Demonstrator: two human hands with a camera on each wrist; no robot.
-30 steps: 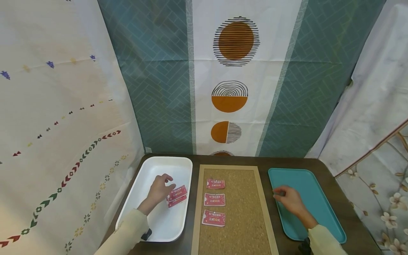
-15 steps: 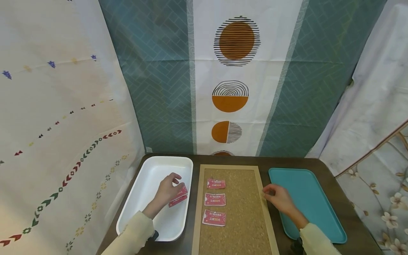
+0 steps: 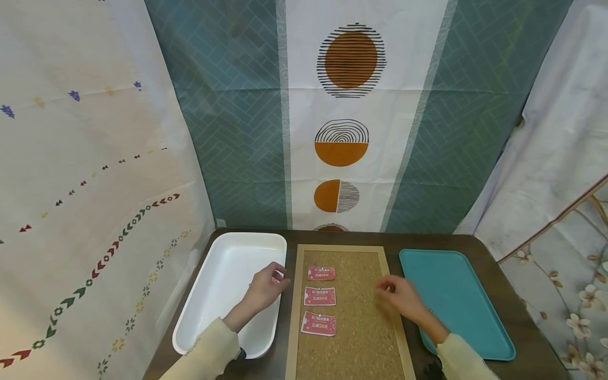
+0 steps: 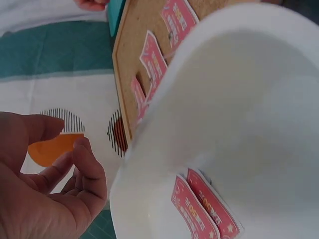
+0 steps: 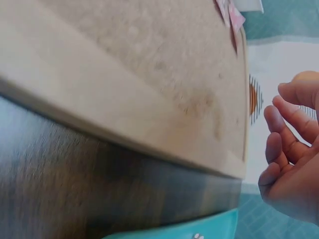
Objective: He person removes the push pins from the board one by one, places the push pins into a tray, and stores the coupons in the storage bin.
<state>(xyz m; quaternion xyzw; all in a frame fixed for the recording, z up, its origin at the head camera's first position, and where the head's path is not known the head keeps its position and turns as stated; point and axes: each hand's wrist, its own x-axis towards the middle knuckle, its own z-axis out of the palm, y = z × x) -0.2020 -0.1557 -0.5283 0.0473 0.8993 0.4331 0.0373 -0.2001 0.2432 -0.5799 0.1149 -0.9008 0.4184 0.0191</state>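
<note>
My left hand [image 3: 262, 289] hovers over the right side of the white tray [image 3: 233, 245], fingers loosely bent and apart with nothing seen between them. In the left wrist view two red-and-white coupons [image 4: 213, 206] lie overlapping in this tray. My right hand [image 3: 401, 296] is over the right edge of the corkboard [image 3: 361, 322], fingers relaxed; in the right wrist view no object shows at its fingertips [image 5: 273, 117]. Fixed down the board's left side are a top coupon [image 3: 321, 273], a middle coupon [image 3: 320, 296] and a bottom coupon [image 3: 318, 324].
A teal tray [image 3: 444, 264] lies right of the board on the dark table [image 3: 347, 237]. Small shiny bits [image 5: 197, 236] sit in it, too blurred to name. Patterned cloths hang behind and at both sides.
My left hand has moved right across the white tray, passing over the coupons there. My right hand has moved left from the teal tray to the corkboard's edge.
</note>
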